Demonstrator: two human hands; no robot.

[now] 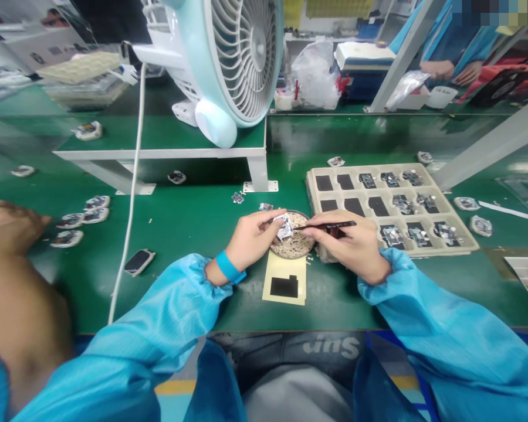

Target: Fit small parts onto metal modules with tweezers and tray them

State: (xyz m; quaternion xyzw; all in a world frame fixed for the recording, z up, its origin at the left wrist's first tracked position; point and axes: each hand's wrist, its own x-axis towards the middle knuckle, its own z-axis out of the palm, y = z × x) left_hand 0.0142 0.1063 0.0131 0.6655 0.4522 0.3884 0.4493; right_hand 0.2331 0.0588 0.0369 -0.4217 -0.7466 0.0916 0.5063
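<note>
My left hand (253,237) pinches a small white device part (284,227) above a round dish (293,249) filled with small pale pieces. Black tweezers (334,225) are held in my right hand (352,243), their tip at the right edge of the white part. Below the dish lies a pale yellow sheet (270,287) with a black cut shape (285,286) on it. To the right, a beige tray (460,240) has compartments with black pieces and small circuit assemblies; my right hand overlaps its near left corner.
A light blue fan (222,64) stands on a raised green shelf (158,153), with a white cable (132,211) running down at the left. Several white device parts (67,238) lie around. Another person's arm (22,293) rests at the far left; a person's hands (453,71) show behind.
</note>
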